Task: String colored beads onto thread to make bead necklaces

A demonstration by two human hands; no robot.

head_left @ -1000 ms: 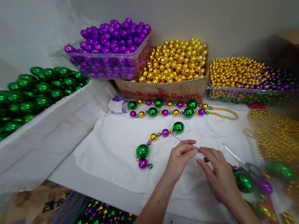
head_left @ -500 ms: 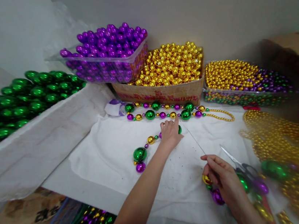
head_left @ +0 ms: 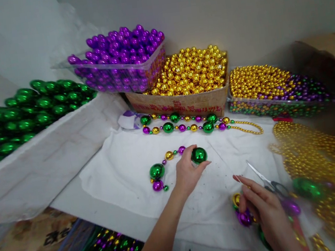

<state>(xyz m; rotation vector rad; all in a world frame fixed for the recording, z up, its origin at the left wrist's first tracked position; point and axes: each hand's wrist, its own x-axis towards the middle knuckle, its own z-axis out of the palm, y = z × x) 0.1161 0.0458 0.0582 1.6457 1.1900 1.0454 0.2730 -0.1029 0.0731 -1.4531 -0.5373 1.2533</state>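
Observation:
My left hand (head_left: 188, 171) has its thumb and fingers curved around a large shiny green bead (head_left: 199, 155) on the white cloth (head_left: 125, 180). Left of it curves a row of beads, with a purple bead (head_left: 182, 150), a gold bead (head_left: 169, 155) and another large green bead (head_left: 156, 171). My right hand (head_left: 266, 207) is closed, pinching a thin pale thread (head_left: 238, 178). Under its fingers are a gold bead (head_left: 236, 198) and a purple bead (head_left: 244, 217); the palm hides part of them.
Scissors (head_left: 265, 178) lie beside my right hand. A beaded necklace (head_left: 182, 128) stretches across the back of the cloth. Behind stand a tub of purple beads (head_left: 128, 62) and a carton of gold beads (head_left: 179, 101). Green beads (head_left: 26, 111) fill a white foam box (head_left: 54, 152) at left.
My left hand has drawn back from beside the necklace and now curves around the large green bead. My right hand has shifted slightly right and down; the long taut thread no longer shows clearly.

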